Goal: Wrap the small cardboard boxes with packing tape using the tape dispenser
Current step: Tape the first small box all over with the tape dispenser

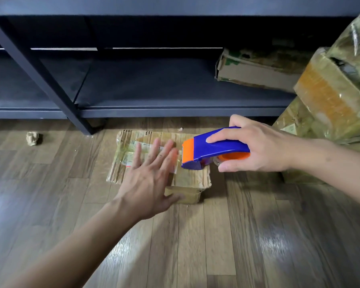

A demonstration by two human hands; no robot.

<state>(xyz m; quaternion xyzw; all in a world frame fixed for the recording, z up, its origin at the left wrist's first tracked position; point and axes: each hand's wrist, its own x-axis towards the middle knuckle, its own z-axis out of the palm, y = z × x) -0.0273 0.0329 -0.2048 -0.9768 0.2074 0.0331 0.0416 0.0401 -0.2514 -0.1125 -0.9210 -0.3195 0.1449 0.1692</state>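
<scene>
A small flat cardboard box (121, 156), partly covered in clear tape with a white label on top, lies on the wooden floor in front of a dark shelf. My left hand (149, 179) rests flat on its top with fingers spread, thumb over the near edge. My right hand (256, 146) grips a blue and orange tape dispenser (214, 146), whose orange cutter end sits at the box's right part, just beside my left fingertips.
A dark metal shelf unit (154, 104) stands behind the box, its leg (79, 121) close to the box's far left corner. Taped cardboard boxes (330, 96) are stacked at the right; another box (256, 69) lies on the shelf. A crumpled paper ball (33, 138) lies at left.
</scene>
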